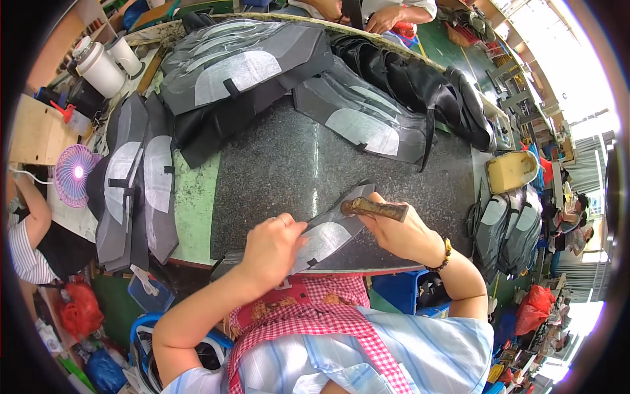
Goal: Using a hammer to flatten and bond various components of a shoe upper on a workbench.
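Note:
My left hand [272,246] pinches the near edge of a dark grey fabric piece with a pale patch [326,238], which lies across the front edge of a dark speckled stone slab [275,167]. My right hand [397,230] grips a small hammer [374,208] with a worn wooden handle; its head rests on the far end of the same piece.
Stacks of similar grey pieces lie at the left [134,177], at the back [243,72] and at the right [508,226]. Black leather parts [420,82] sit behind. A small pink fan [73,172], white containers [98,65] and another person's hand [384,18] are nearby.

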Tool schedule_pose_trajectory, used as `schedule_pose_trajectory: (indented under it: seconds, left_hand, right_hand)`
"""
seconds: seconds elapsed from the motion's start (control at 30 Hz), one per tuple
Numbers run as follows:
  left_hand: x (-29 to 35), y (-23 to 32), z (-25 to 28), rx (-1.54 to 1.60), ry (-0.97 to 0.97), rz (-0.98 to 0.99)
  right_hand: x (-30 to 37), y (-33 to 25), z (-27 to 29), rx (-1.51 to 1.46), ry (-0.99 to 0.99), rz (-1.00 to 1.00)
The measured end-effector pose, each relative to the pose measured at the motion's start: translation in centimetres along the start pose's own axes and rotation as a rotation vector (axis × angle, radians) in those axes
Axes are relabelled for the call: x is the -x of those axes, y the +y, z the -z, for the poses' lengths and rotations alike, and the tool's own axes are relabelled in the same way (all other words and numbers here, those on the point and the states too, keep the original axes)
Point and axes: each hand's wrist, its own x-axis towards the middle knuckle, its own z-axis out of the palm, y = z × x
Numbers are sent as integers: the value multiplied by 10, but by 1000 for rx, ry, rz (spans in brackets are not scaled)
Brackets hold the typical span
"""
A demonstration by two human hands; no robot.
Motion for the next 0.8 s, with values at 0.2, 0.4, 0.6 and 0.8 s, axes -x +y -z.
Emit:
schedule_pose_trajectory:
  seconds: [0.2,0.4,0.6,0.8]
  left_hand:
    - [23,11,-22,-564,0,-226]
    - [25,13,-27,-752,-21,-255]
    - [22,11,-22,-657,-24,-245]
    - [21,-22,5,96,-76,-92]
  right_hand:
    - [-22,-7,19,-15,133,31]
    - [-28,-10,3,128,-64,283]
    - [-21,-6,-19,61,-41,323]
    - [-15,-32,-24,135,-72,237]
